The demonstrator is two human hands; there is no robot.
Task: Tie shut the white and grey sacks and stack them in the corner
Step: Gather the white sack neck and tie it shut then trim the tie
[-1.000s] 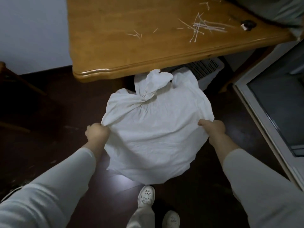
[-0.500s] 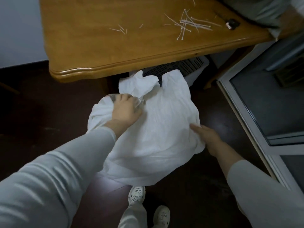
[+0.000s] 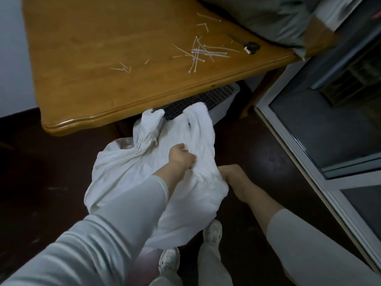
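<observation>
The left hand (image 3: pixel 181 156) is closed on a bunched fold near the top of the white sack (image 3: pixel 123 174), knuckles up, while the right hand (image 3: pixel 234 179) meets the sack's right edge with its fingertips tucked behind the cloth, so I cannot tell whether it grips or only steadies. The sack hangs between both arms in front of the desk (image 3: pixel 99 58), above the person's shoes (image 3: pixel 213 230) and the dark floor (image 3: pixel 41 172). Its neck (image 3: pixel 151 139) is gathered tight, and a short pale tail there looks like a cable tie, so this one seems already tied shut; the job in hand appears to be carrying it off for stacking. More loose cable ties (image 3: pixel 198 52) lie scattered on the desk beside a small black tool (image 3: pixel 252 47). A grey cloth bulk (image 3: pixel 268 17), probably a grey sack, sits at the desk's far corner; its mouth is out of sight. No stacking corner shows, so that part looks undone.
</observation>
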